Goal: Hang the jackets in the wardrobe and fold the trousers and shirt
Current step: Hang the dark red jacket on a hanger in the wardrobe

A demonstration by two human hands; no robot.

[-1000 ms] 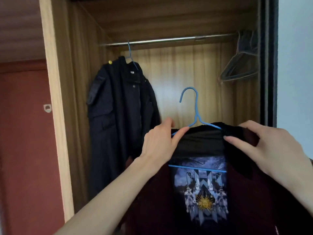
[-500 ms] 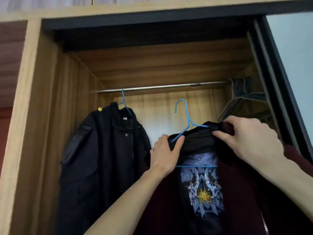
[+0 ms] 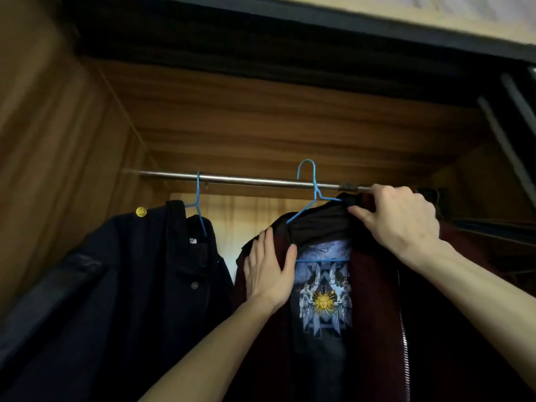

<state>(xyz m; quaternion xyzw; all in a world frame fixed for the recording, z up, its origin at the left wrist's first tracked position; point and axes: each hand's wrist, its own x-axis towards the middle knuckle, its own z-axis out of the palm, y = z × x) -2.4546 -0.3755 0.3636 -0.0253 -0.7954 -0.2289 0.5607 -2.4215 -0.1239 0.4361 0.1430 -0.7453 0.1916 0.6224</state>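
We have lifted the maroon jacket (image 3: 374, 314) on its blue hanger (image 3: 311, 195) from chest height to the wardrobe rail (image 3: 246, 180). Our right hand (image 3: 401, 220) pinches the collar just below the rail; our left hand (image 3: 268, 269) lies flat against the shoulder. Above both grips the hook now crosses the rail, seemingly not yet seated. Left of our hands, the navy jacket (image 3: 121, 285) already hangs.

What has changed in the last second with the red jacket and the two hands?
Both hands raised the red jacket until its hanger hook reached the rail. The left hand slid down onto the jacket's shoulder; the right hand kept its grip. The dark jacket stayed hanging.
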